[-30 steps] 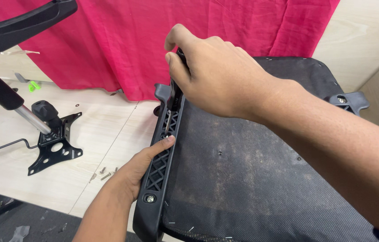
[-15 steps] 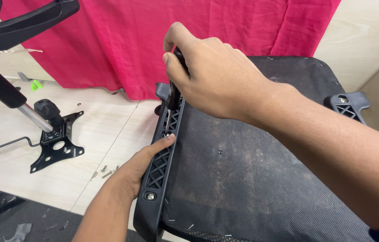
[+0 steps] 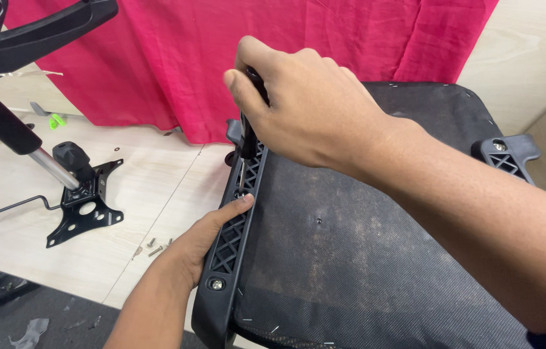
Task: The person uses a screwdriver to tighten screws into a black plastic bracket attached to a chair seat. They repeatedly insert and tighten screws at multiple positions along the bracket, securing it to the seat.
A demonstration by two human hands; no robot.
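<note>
Gripping a screwdriver (image 3: 248, 139), right hand (image 3: 305, 110) clamps it; left hand (image 3: 205, 236) clasps armrest bracket (image 3: 231, 239).

pale wood floor (image 3: 157, 187), red cloth (image 3: 176, 58)

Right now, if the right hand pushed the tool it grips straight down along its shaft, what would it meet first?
The right hand holds a screwdriver pointing down into the black armrest bracket, so it would probably meet the bracket's lattice first. Whether the tip is already touching is unclear.
</note>
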